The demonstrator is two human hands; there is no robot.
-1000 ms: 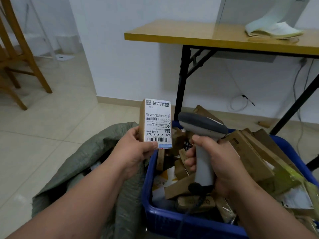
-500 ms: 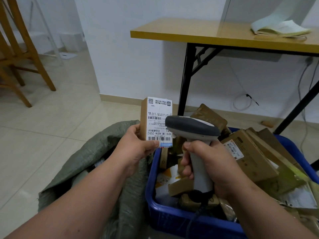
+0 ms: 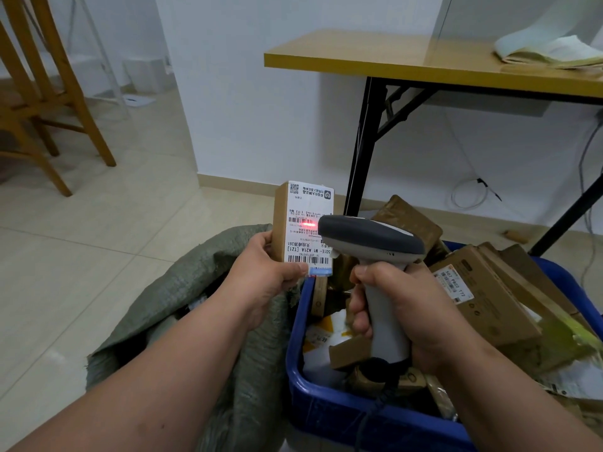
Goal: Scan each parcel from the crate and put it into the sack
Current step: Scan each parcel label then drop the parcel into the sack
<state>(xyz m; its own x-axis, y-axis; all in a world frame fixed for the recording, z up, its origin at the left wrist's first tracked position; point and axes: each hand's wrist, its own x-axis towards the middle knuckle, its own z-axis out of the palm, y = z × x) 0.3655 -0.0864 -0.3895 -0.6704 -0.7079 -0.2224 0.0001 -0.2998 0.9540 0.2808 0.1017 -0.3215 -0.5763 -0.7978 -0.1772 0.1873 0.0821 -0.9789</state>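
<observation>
The scanner (image 3: 370, 238) has swung left since a second ago — my right hand (image 3: 396, 313) grips it at three o'clock of the parcel (image 3: 305, 228), which my left hand (image 3: 264, 277) pinches upright between sack (image 3: 195, 282) and crate (image 3: 359, 415) so the red beam crosses its barcode.

A white shipping label (image 3: 310, 228) covers the front of a small brown parcel (image 3: 280, 223) held upright in the left hand (image 3: 264, 275); its print stands upside down; near the bottom it reads "S01E- M1 A21A [TZ1]"; there are barcodes and a QR code, and the smaller lines are too fine to read; a second label (image 3: 453, 285), on a cardboard box (image 3: 489, 298) in the blue crate (image 3: 326, 409), reads "S07 P802 TT2".
</observation>
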